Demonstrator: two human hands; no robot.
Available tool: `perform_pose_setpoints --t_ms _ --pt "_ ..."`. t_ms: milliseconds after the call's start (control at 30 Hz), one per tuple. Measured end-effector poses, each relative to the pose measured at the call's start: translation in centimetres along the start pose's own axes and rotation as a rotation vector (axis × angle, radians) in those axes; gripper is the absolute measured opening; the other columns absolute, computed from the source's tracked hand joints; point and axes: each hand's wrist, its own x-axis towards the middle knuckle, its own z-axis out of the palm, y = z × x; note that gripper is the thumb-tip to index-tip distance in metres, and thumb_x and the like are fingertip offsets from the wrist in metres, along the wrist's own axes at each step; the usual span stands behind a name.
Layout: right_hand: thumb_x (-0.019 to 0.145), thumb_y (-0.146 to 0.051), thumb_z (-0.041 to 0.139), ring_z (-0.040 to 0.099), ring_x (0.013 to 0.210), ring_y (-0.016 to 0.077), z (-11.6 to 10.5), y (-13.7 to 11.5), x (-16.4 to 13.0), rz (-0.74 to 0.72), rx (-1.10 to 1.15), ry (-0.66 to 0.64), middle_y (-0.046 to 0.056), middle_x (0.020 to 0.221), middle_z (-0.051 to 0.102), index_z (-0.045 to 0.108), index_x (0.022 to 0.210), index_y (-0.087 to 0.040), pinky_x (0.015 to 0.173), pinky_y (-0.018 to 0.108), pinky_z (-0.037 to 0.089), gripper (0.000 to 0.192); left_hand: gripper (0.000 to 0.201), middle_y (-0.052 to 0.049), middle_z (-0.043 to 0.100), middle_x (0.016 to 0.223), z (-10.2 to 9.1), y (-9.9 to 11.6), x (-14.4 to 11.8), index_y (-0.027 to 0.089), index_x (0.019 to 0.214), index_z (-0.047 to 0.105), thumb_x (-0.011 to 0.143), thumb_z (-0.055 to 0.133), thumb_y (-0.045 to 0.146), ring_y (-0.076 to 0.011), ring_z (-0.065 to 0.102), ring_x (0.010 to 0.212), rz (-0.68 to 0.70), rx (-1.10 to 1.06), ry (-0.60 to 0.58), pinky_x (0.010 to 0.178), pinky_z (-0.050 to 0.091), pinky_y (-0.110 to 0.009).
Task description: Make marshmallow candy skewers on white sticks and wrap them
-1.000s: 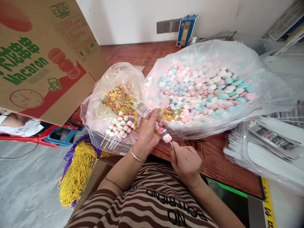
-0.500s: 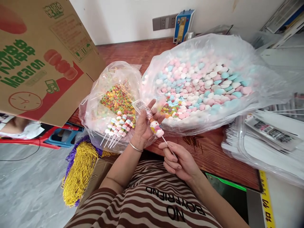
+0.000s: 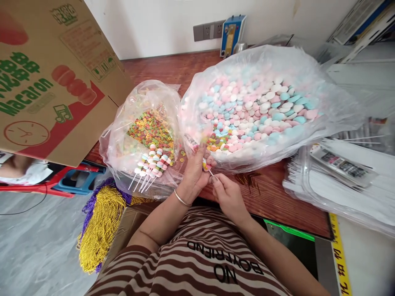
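Observation:
My left hand [image 3: 196, 172] is closed around a candy skewer [image 3: 206, 165] in a printed clear wrapper [image 3: 191, 142]. The wrapper's top pokes out above the thumb, and the fingers hide most of the candies. Just below, my right hand [image 3: 228, 195] pinches the skewer's white stick [image 3: 211, 173] close under the candies. Left of my hands, several candy skewers [image 3: 154, 164] lie on a plastic bag of small ring candies [image 3: 151, 128]. Beyond them a large clear bag holds pink, white and blue candy discs [image 3: 262, 107], with some ring candies at its near side.
Golden-brown twist ties [image 3: 250, 183] lie on the red-brown table [image 3: 271, 187]. At right are a bag of white sticks [image 3: 321, 189] and printed wrappers [image 3: 342, 164]. A cardboard box [image 3: 61, 82] stands at left, a blue device [image 3: 233, 36] by the wall.
My right hand has moved up the stick, closer to my left hand. The left fingers have closed further around the wrapped candies, which now show less. The view has shifted slightly.

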Motion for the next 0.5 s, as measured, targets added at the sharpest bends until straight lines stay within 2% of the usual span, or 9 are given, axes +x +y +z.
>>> perform_pose_setpoints --t_ms 67,100,167,267,333,433,500 --pt "0.101 -0.049 0.051 0.024 0.035 0.0078 0.4 -0.8 0.6 0.256 0.448 -0.120 -0.012 0.046 0.030 0.057 0.081 -0.022 0.044 0.025 0.038 0.034 0.029 0.011 0.040 0.057 -0.3 -0.5 -0.4 0.016 0.082 0.061 0.080 0.085 0.032 -0.0021 0.040 0.045 -0.012 0.031 -0.061 0.050 0.043 -0.015" --pt "0.098 -0.051 0.054 0.018 0.033 0.0064 0.5 -1.2 0.7 0.337 0.615 -0.167 -0.014 0.045 0.026 0.057 0.081 -0.022 0.041 0.024 0.037 0.034 0.029 0.011 0.042 0.058 -0.5 -0.5 -0.5 0.017 0.085 0.062 0.080 0.085 0.032 -0.0028 0.044 0.046 -0.028 0.039 -0.091 0.053 0.047 -0.016" --pt "0.093 -0.052 0.064 0.015 0.034 0.0041 0.3 -1.7 0.6 0.418 0.783 -0.228 -0.015 0.047 0.028 0.060 0.084 -0.020 0.039 0.021 0.036 0.033 0.028 0.008 0.051 0.063 -1.1 0.1 -0.3 0.016 0.090 0.064 0.082 0.083 0.036 -0.0057 0.056 0.056 -0.056 0.026 -0.131 0.062 0.053 -0.019" --pt "0.090 -0.049 0.070 0.019 0.036 0.0031 0.0 -1.6 -0.4 0.458 0.771 -0.274 -0.013 0.051 0.036 0.064 0.088 -0.018 0.039 0.019 0.036 0.031 0.026 0.004 0.059 0.072 -1.7 1.6 0.5 0.016 0.097 0.066 0.088 0.076 0.038 -0.0079 0.063 0.068 -0.033 -0.036 -0.152 0.072 0.057 -0.022" --pt "0.091 -0.049 0.068 0.021 0.037 0.0039 0.0 -1.1 -1.0 0.433 0.685 -0.267 -0.013 0.051 0.037 0.063 0.088 -0.018 0.040 0.019 0.037 0.031 0.022 0.008 0.053 0.066 -1.7 2.1 0.9 0.016 0.097 0.066 0.090 0.075 0.035 -0.0042 0.056 0.057 0.021 -0.054 -0.160 0.072 0.056 -0.021" --pt "0.095 -0.052 0.061 0.028 0.040 0.0064 0.5 -0.2 -1.0 0.311 0.463 -0.170 -0.011 0.050 0.037 0.059 0.084 -0.020 0.042 0.020 0.035 0.034 0.025 0.013 0.039 0.054 -1.5 0.9 0.6 0.017 0.091 0.065 0.086 0.080 0.036 -0.0020 0.041 0.044 0.059 0.032 -0.170 0.071 0.055 -0.021" --pt "0.097 -0.052 0.058 0.036 0.046 0.0085 0.7 0.1 -0.4 0.200 0.297 -0.073 -0.008 0.055 0.043 0.056 0.081 -0.021 0.045 0.021 0.037 0.035 0.032 0.012 0.042 0.052 -1.6 -0.8 0.0 0.017 0.089 0.066 0.080 0.084 0.043 -0.0042 0.047 0.047 0.059 0.161 -0.178 0.075 0.055 -0.024"
